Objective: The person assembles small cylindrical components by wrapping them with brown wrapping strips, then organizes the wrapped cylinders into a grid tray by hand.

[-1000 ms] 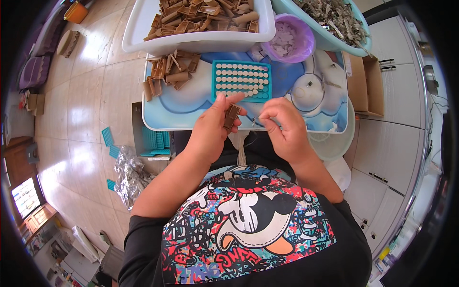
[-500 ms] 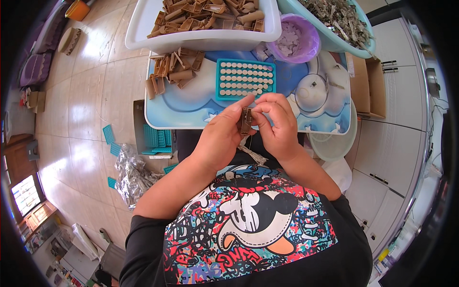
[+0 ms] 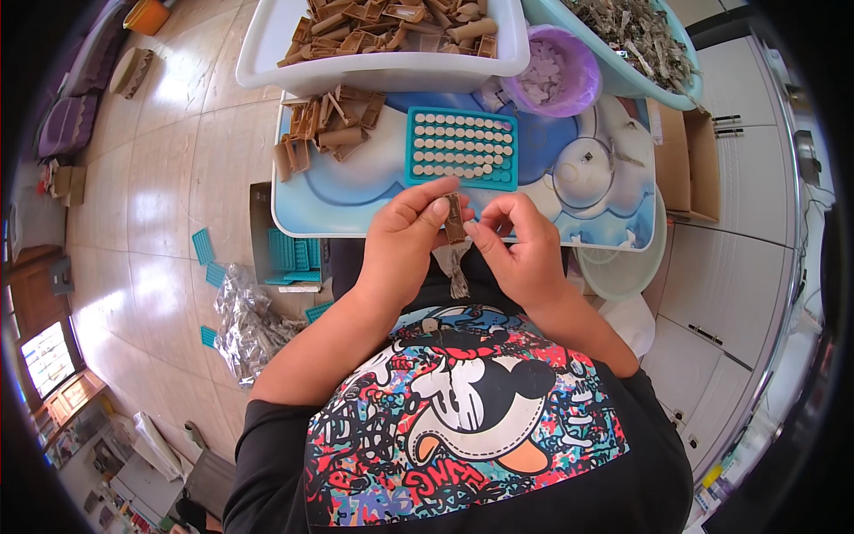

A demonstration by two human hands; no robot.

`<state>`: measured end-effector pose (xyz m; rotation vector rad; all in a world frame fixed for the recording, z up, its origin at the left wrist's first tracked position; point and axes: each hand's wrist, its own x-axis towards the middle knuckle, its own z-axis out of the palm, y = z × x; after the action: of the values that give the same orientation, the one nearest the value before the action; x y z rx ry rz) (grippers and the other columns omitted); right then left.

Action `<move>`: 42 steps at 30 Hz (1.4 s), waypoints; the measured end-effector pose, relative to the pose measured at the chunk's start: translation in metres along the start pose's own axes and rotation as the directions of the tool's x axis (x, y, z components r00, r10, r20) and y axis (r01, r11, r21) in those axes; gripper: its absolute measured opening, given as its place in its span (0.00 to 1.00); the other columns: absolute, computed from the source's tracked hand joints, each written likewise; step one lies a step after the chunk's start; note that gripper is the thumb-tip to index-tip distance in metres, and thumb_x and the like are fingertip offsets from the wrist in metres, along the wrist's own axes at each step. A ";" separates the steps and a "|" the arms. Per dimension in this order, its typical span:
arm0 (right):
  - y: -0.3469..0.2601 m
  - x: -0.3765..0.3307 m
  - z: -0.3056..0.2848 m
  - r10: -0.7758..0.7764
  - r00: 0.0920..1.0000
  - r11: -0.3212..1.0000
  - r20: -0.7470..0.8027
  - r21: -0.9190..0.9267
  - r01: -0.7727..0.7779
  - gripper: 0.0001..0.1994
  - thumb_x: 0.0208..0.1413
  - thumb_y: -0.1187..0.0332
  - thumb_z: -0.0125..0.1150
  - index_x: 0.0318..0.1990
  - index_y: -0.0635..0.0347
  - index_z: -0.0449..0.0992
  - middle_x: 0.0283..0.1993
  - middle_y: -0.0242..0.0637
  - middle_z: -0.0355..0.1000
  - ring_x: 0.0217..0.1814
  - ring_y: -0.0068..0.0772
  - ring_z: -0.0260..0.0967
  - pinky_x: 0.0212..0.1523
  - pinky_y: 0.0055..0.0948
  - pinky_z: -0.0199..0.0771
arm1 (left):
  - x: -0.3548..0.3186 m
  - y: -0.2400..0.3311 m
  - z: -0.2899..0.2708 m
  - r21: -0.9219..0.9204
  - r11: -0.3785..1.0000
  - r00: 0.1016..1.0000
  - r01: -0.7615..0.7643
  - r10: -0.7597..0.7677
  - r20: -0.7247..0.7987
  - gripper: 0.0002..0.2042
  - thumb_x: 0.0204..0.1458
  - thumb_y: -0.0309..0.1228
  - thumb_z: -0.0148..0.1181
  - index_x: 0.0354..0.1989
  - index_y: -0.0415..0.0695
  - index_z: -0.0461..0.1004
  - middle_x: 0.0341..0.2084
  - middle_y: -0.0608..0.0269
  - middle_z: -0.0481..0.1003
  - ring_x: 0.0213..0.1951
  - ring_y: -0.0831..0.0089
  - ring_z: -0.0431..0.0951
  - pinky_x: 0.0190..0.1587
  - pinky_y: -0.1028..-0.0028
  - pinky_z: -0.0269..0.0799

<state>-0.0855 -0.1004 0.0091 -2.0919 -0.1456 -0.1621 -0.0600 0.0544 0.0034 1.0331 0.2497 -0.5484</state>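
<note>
My left hand [image 3: 405,233] holds a small brown plastic casing [image 3: 454,219] upright between thumb and fingers, its inner side facing up with small parts in it. From its lower end hangs a bundle of greyish wires [image 3: 458,278]. Close to the casing's right edge is my right hand [image 3: 520,240], thumb and forefinger drawn together; whatever they pinch is too small to make out. Just beyond the hands, on the table, lies a teal tray [image 3: 505,177] with rows of round cream discs.
Brown casings [image 3: 342,140] are heaped on the blue patterned table [image 3: 365,200]. Behind stand a white bin [image 3: 382,75] of casings, a purple bucket [image 3: 583,80] with white pieces and a pale green tub [image 3: 689,80] of wired parts. An open carton [image 3: 260,218] with teal trays sits left.
My right fingers have drawn back a little from the casing. My left hand has turned the casing slightly, and the wire bundle now hangs straighter below it.
</note>
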 end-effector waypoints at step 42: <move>0.033 0.028 -0.005 -0.104 0.987 0.985 -0.126 -0.150 0.085 0.05 0.44 0.75 0.63 0.31 0.59 0.76 0.23 0.33 0.67 0.23 0.32 0.66 0.23 0.26 0.64 | 0.006 -0.014 -0.006 -0.112 0.986 0.991 0.124 -0.119 0.055 0.14 0.57 0.24 0.48 0.51 0.35 0.65 0.44 0.55 0.72 0.41 0.72 0.75 0.48 0.73 0.71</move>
<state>-0.0528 -0.1204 -0.0118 -2.2109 -0.1563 -0.3789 -0.0620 0.0525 -0.0131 0.8953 0.2996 -0.6608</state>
